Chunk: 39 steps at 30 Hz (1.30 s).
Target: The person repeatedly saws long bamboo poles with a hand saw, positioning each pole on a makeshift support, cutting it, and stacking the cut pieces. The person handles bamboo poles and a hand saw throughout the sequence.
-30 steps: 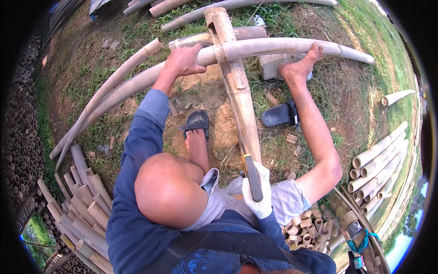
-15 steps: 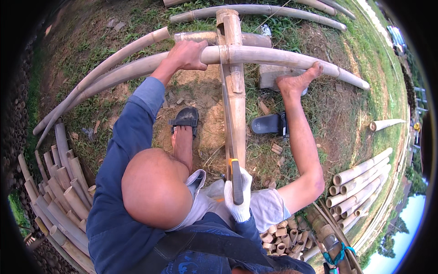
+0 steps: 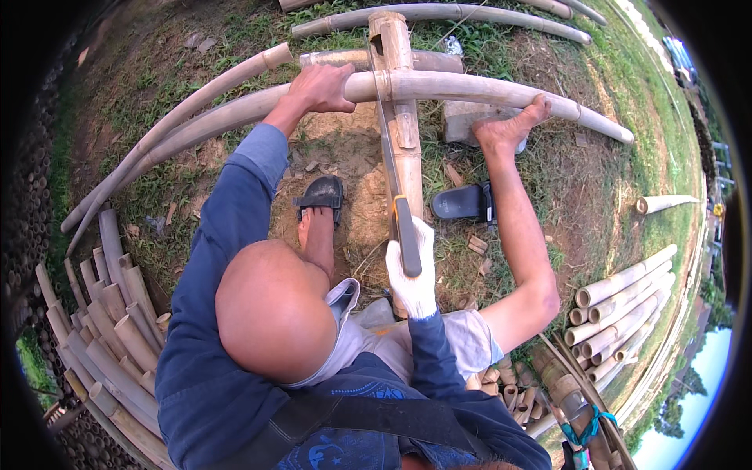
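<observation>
Head view is showing the gloved right hand (image 3: 413, 274) closing round the handsaw (image 3: 395, 188) handle, nearest the body, driving its blade into the long bamboo pole (image 3: 486, 92) beyond, which the bare left hand (image 3: 321, 86) is gripping and a bare foot (image 3: 509, 129) is pinning, apparently steadying it.

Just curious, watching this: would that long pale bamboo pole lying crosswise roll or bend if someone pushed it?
The bamboo pole is round and smooth, so it would probably roll if free; here the left hand and a bare foot press on it. It looks thick and only gently curved, so likely stiff. Cut stalks nearby show hollow ends, so it may be light for its size.
</observation>
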Motion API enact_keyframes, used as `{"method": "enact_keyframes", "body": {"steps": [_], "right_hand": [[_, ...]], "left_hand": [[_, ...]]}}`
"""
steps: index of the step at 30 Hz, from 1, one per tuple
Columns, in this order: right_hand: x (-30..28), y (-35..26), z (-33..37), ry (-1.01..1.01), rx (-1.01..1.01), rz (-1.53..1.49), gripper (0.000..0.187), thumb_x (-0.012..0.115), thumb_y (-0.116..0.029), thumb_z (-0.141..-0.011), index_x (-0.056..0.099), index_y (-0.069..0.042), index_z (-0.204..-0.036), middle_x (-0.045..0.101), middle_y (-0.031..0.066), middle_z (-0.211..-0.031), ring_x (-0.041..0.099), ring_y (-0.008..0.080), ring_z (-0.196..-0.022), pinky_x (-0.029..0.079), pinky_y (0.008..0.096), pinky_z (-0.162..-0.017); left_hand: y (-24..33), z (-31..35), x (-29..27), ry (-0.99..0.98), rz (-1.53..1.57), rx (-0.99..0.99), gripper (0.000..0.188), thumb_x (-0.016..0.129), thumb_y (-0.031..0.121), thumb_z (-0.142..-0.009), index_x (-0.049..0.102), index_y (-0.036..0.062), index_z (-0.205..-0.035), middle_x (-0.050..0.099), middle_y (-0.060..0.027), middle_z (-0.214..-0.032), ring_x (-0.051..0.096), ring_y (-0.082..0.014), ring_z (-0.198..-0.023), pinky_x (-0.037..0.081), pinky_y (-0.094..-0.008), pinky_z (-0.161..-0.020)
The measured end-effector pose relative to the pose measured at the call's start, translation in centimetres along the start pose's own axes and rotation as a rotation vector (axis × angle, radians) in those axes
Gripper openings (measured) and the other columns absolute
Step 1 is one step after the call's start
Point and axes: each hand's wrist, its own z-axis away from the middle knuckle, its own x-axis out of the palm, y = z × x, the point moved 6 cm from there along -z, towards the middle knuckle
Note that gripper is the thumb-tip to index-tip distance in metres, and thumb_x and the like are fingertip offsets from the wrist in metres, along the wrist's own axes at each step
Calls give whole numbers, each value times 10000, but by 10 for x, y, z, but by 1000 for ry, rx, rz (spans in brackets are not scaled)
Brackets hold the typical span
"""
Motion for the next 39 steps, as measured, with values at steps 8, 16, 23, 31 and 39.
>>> {"method": "enact_keyframes", "body": {"steps": [8,16,23,31,39], "right_hand": [[16,2,-89,3,-48,-139,506,690,29,-973,521,-17,-1448,633,130,-1278,646,222,-1212,512,339,-1080],[14,3,-42,46,-116,-29,586,715,18,-963,492,3,-1505,634,189,-1358,655,264,-1272,521,376,-1105],[-12,-10,35,-8,90,53,585,693,26,-968,486,2,-1514,602,169,-1399,641,260,-1286,504,362,-1112],[68,24,-171,108,-189,-65,510,750,-50,-950,553,-25,-1420,662,178,-1276,693,306,-1153,545,388,-1039],[66,33,-148,112,-158,-12,591,758,-37,-957,506,-9,-1491,619,173,-1354,654,269,-1270,521,378,-1105]], "left_hand": [[8,3,2,20,-5,3,706,835,454,-743,637,35,-1275,784,-244,-1022,758,-447,-967,604,-549,-904],[6,2,-2,-12,-31,-11,718,826,468,-745,644,31,-1286,784,-258,-1022,759,-467,-950,608,-571,-880],[-1,-2,10,-19,-9,17,758,818,449,-725,643,31,-1333,780,-269,-1019,753,-468,-977,602,-564,-924],[5,-3,-2,-46,30,56,695,818,453,-724,663,46,-1265,787,-266,-1020,761,-468,-968,602,-562,-909],[1,-9,14,-177,196,97,820,844,494,-680,677,44,-1345,791,-267,-1127,765,-438,-1062,602,-533,-972]]}}
